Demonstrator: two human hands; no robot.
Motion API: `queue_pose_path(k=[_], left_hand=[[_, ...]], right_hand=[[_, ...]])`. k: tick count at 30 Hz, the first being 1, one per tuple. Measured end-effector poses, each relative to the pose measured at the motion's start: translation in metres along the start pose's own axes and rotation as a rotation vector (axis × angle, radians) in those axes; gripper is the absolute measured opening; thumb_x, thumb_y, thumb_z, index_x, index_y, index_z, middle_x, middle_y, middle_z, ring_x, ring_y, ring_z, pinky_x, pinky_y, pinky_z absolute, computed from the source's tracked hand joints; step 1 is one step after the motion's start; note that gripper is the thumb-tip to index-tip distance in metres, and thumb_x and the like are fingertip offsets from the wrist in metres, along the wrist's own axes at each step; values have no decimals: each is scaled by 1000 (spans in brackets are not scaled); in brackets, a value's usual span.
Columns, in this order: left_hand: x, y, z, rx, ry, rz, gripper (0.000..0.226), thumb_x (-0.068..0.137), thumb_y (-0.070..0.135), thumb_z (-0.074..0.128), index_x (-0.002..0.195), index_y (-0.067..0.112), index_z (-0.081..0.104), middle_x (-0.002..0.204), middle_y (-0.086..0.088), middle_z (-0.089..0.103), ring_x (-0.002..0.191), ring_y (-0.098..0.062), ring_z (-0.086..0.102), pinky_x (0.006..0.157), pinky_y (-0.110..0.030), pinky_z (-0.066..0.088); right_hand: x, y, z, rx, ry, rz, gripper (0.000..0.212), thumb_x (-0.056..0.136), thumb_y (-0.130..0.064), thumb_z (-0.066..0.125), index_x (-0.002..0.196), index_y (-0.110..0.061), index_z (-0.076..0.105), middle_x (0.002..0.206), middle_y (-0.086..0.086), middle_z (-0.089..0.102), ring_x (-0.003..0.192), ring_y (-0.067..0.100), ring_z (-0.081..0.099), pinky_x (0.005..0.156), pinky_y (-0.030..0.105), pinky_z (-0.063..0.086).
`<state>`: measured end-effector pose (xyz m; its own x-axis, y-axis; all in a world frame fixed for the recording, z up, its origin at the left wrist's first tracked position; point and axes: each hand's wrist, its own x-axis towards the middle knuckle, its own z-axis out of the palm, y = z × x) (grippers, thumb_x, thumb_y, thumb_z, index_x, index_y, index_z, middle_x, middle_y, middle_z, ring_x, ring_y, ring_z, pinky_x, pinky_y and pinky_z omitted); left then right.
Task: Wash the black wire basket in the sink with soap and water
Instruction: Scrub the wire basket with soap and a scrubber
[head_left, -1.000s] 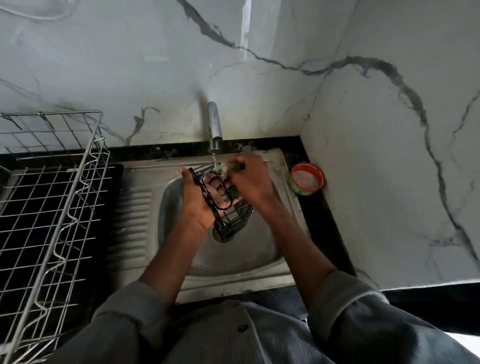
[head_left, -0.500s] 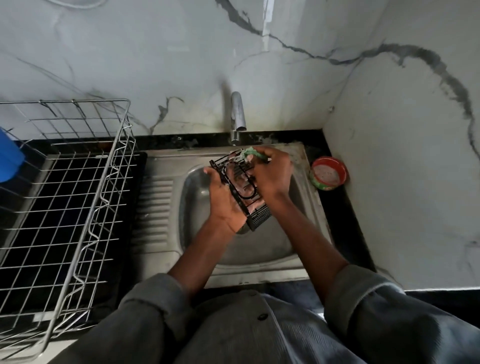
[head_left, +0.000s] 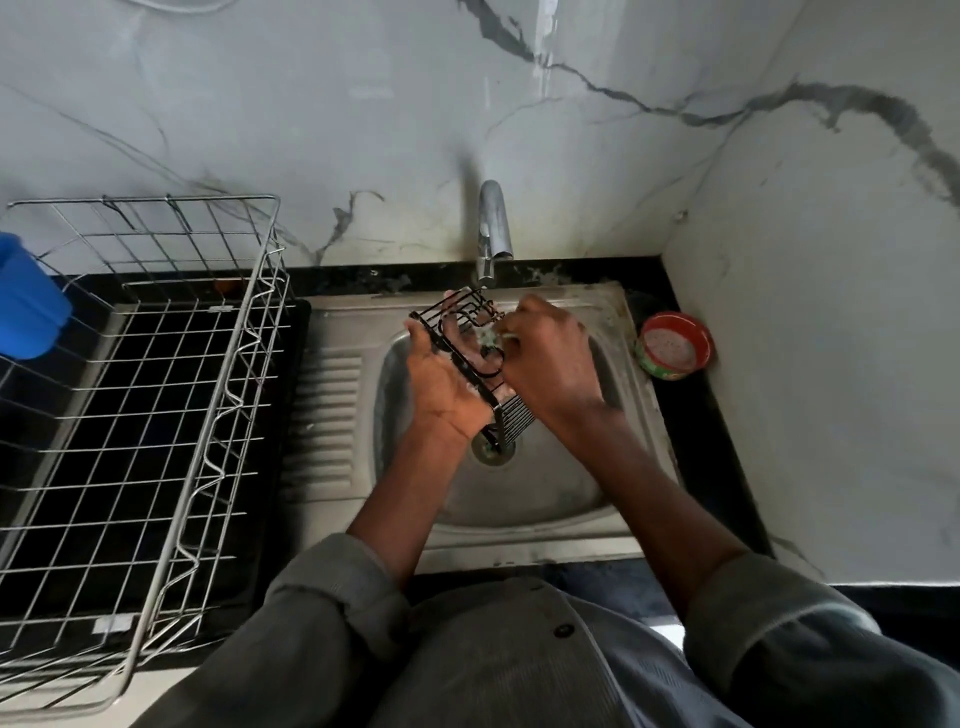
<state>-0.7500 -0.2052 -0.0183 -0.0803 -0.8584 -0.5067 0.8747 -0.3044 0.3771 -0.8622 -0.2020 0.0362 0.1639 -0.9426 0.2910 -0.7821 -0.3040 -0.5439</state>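
Black counter (head_left: 691, 415): sink (head_left: 545, 499), rack (head_left: 156, 415), bowl (head_left: 675, 347).

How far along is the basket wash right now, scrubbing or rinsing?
Mid-scrub, as far as I can tell. Done: the black wire basket is over the sink, under the tap. In hand: the left hand holds it tilted while the right hand rubs a green scrubber against its wires. Left: probably a rinse, then the steel drying rack. Whether water is running is unclear.
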Motion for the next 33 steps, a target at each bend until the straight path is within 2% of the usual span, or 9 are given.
queue_pose_path(k=[2,3,7,11,14,18,23,29,33], left_hand=[[-6,-4,6,61,-28,-4,84,96,81,25,84,22,84,98,-6,78,89,-27,77,74,-49,61],[-7,-6,9,75,-52,-23,85,96,81,24,85,23,85,101,-6,79,95,-28,76,79,-54,58],[-1,-1,4,71,-31,-24,85,94,84,23,137,25,67,138,-8,68,131,-34,61,89,-68,53],[-5,-7,0,161,-11,-46,82,94,84,21,135,28,64,129,-2,74,127,-31,62,85,-61,52],[1,4,-10,63,24,-24,83,95,83,24,136,23,64,133,-11,71,126,-36,62,86,-64,52],[7,6,-15,83,67,-47,98,88,90,25,152,21,51,148,-13,59,134,-40,57,90,-67,53],[-1,-14,0,127,83,-59,81,95,83,20,119,25,71,110,-6,79,115,-32,65,86,-57,48],[10,-3,-11,21,73,-59,91,94,84,20,151,21,53,149,-16,59,130,-41,58,84,-66,52],[10,-3,-11,10,86,-19,78,94,84,26,141,32,60,147,-7,61,133,-38,57,87,-72,46]], right_hand=[[18,-4,2,90,71,161,23,85,-4,62,97,-14,79,97,6,76,82,18,69,79,30,57],[30,-3,2,102,81,228,25,84,-1,65,100,-14,79,98,5,77,83,15,69,82,24,55],[60,-6,7,152,-30,203,24,85,-6,72,106,-14,79,103,3,78,80,2,64,86,16,49],[57,-9,18,75,-75,89,21,85,-3,70,98,-15,81,100,4,78,88,14,69,84,5,44],[32,6,13,-3,-184,31,25,83,1,72,99,-16,78,102,3,73,88,14,64,81,21,48],[1,17,3,-69,-261,122,28,81,-4,73,100,-23,80,102,2,76,93,19,69,85,27,51],[24,3,14,19,-76,207,28,81,3,72,100,-18,79,98,5,76,83,13,66,80,27,54],[12,13,-4,-65,-207,144,22,84,-3,71,98,-18,79,103,8,75,97,24,68,90,32,53],[6,21,-7,-94,-163,246,22,85,-7,70,102,-18,80,104,7,76,96,24,71,88,31,55]])
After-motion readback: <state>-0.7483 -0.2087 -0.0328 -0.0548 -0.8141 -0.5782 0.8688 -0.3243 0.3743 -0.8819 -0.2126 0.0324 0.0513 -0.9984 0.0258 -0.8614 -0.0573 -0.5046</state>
